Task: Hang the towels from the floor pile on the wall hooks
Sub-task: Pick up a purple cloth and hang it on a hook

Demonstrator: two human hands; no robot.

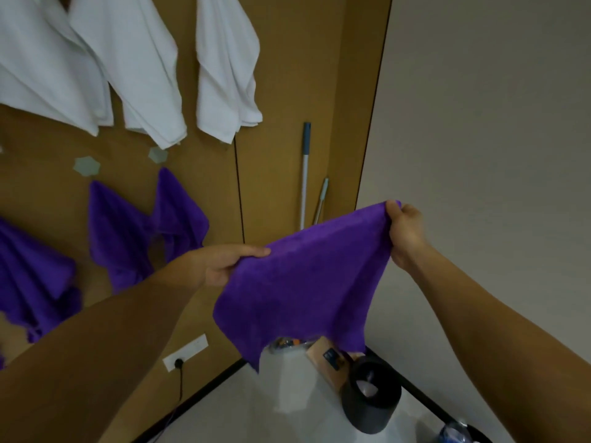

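Towel: purple towel, spread in the air between both hands, lower edge hanging loose, near the brown wall.
Left hand: pinching the left top edge.
Right hand: clamped round the right top corner, well apart from the left.
Handling: probably light, soft and limp; sagging between grips.
Hold: best bunched at a corner, to catch on a grey hexagonal hook.

Plush matt purple cloth towel, matt wood-look wall panel, glossy floor.
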